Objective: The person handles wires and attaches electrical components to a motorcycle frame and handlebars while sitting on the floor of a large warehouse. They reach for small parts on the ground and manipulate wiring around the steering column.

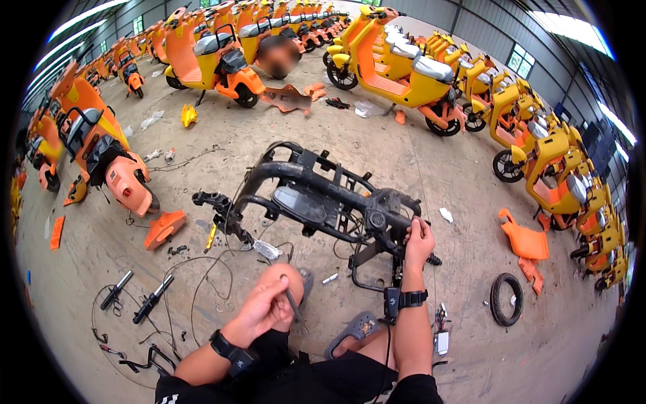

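A stripped black scooter frame (330, 176) lies on the floor in front of me, with a grey flat panel (301, 200) among its tubes. Between the fingers of my left hand (261, 311), above my knee, is a thin metal rod (295, 306) slanting down to the right; its kind is unclear. My right hand (419, 244) is at the frame's near right end, thumb and fingers pinched together against it. What sits inside that pinch is hidden. Left of the frame lies a black steering part (222, 210) with cables.
Two shock absorbers (153, 299), cables and a black bracket (149, 360) lie at left. A tyre (506, 299), an orange panel (523, 236) and a small white box (441, 342) lie at right. Rows of yellow-orange scooters (397, 74) stand behind; a person (278, 57) is among them.
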Demonstrator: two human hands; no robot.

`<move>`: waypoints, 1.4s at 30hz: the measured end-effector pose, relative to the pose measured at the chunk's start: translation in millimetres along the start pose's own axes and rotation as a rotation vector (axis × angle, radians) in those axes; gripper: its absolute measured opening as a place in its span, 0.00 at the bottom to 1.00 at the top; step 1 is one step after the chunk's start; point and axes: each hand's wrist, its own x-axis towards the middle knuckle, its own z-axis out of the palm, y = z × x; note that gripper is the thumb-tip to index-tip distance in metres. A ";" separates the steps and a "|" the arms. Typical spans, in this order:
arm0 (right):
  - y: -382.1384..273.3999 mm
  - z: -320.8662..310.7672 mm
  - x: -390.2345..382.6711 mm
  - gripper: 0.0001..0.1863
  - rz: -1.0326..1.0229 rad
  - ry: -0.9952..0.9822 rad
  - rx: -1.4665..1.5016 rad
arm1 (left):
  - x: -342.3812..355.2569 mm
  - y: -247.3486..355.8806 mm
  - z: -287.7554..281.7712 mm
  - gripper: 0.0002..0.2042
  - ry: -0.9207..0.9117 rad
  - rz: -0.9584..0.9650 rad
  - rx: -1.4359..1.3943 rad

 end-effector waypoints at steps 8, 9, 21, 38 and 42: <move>-16.6 62.6 48.5 0.16 0.146 -0.130 -0.153 | 25.1 -7.0 -52.7 0.15 -0.295 -0.055 -0.395; -20.9 73.1 46.9 0.18 0.155 -0.171 -0.277 | 24.3 -7.6 -64.2 0.15 -0.291 -0.043 -0.429; 2.0 61.5 66.8 0.17 -0.266 -0.126 -0.741 | 31.9 -4.9 -39.2 0.14 -0.267 -0.106 -0.406; -6.9 58.1 65.0 0.12 -0.310 -0.061 -0.675 | 47.2 5.0 -21.6 0.13 -0.261 -0.256 -0.238; -11.0 52.4 66.1 0.10 -0.385 -0.029 -0.741 | 56.6 -9.3 -25.4 0.14 -0.395 -0.262 -0.291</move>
